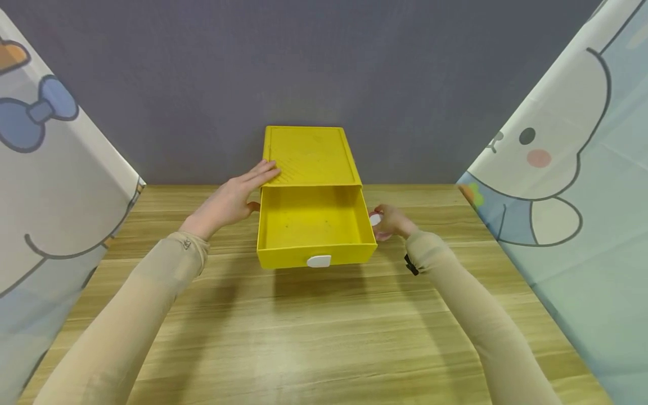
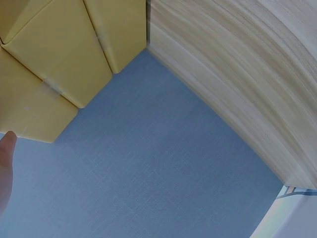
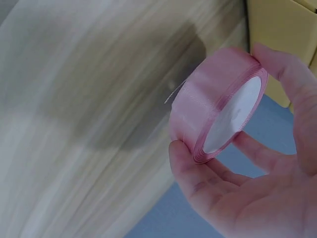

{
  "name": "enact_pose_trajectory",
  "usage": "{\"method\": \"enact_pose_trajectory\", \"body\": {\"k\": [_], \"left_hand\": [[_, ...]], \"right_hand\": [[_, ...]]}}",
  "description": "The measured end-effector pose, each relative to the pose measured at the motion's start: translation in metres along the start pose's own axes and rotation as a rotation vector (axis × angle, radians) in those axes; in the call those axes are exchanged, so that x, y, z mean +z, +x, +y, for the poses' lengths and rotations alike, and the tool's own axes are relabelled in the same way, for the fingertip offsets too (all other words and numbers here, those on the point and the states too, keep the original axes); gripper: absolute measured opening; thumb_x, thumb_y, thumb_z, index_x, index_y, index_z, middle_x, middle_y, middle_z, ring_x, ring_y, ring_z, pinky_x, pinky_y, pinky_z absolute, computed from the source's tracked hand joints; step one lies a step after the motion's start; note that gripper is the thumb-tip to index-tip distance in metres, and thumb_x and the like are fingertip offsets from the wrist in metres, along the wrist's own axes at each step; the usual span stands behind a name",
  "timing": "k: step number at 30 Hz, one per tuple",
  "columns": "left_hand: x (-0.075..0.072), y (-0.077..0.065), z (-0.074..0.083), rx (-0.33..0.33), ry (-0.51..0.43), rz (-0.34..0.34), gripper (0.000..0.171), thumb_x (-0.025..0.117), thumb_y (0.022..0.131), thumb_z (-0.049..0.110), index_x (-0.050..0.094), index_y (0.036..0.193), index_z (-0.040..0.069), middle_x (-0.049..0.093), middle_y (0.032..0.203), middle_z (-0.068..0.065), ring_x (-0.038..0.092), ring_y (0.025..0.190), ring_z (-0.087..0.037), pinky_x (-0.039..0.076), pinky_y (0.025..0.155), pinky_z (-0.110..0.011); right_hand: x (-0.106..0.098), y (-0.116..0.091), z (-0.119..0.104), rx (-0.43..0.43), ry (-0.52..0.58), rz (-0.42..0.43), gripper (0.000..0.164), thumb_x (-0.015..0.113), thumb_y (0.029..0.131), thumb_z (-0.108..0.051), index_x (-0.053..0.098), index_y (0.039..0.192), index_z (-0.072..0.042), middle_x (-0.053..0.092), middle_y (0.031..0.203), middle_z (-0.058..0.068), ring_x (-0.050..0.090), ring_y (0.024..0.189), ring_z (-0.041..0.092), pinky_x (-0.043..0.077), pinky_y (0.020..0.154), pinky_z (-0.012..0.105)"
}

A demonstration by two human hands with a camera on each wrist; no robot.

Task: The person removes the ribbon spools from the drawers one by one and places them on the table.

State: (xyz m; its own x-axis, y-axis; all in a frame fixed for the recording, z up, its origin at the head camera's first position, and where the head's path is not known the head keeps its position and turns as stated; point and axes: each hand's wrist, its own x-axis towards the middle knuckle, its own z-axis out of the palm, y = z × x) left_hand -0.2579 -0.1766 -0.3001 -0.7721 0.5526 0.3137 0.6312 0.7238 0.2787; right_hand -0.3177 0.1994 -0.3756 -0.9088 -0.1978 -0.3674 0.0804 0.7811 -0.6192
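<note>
A yellow drawer box [image 1: 310, 154] stands against the back wall, its drawer [image 1: 316, 256] pulled out toward me. Nothing lies inside that drawer, and a white tab handle [image 1: 319, 261] is on its front. My left hand [image 1: 230, 199] rests with extended fingers on the box's top left edge, thumb down by its side. In the left wrist view only one fingertip [image 2: 7, 144] shows beside the box. To the right of the drawer, my right hand [image 1: 392, 220] holds a roll of pink ribbon [image 3: 213, 99] between thumb and fingers. The roll has a white core face and is tilted.
The wood-grain table [image 1: 283, 337] spreads out in front of the box. Behind it rises a dark grey wall [image 1: 314, 67]. Cartoon-printed sheets flank the table on the left [image 1: 61, 197] and right [image 1: 567, 146].
</note>
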Motion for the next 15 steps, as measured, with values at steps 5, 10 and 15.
{"method": "enact_pose_trajectory", "body": {"k": [5,10,15], "left_hand": [[0.001,0.0,0.0,0.0,-0.001,0.002,0.086,0.065,0.076,-0.018,0.033,0.15,0.012,0.023,0.16,-0.008,0.025,0.147,-0.03,0.059,0.074,-0.036],[0.001,0.0,0.001,0.007,-0.004,0.005,0.086,0.066,0.076,-0.018,0.033,0.15,0.012,0.024,0.16,-0.009,0.025,0.147,-0.03,0.059,0.078,-0.039],[0.001,-0.001,0.0,0.002,-0.001,0.003,0.086,0.066,0.076,-0.018,0.033,0.15,0.012,0.024,0.16,-0.008,0.026,0.147,-0.031,0.059,0.075,-0.036]], "right_hand": [[0.005,0.002,0.006,0.008,-0.022,0.0,0.073,0.068,0.078,-0.001,0.034,0.141,0.009,0.045,0.135,0.034,0.059,0.072,0.017,0.062,0.071,0.034],[0.009,0.006,0.012,-0.001,-0.073,0.013,0.069,0.069,0.077,-0.003,0.037,0.137,0.011,0.047,0.129,0.035,0.059,0.071,0.017,0.062,0.068,0.033],[0.011,0.007,0.013,0.003,-0.08,0.014,0.067,0.069,0.078,-0.004,0.038,0.136,0.011,0.047,0.129,0.035,0.06,0.073,0.019,0.062,0.067,0.032]]}}
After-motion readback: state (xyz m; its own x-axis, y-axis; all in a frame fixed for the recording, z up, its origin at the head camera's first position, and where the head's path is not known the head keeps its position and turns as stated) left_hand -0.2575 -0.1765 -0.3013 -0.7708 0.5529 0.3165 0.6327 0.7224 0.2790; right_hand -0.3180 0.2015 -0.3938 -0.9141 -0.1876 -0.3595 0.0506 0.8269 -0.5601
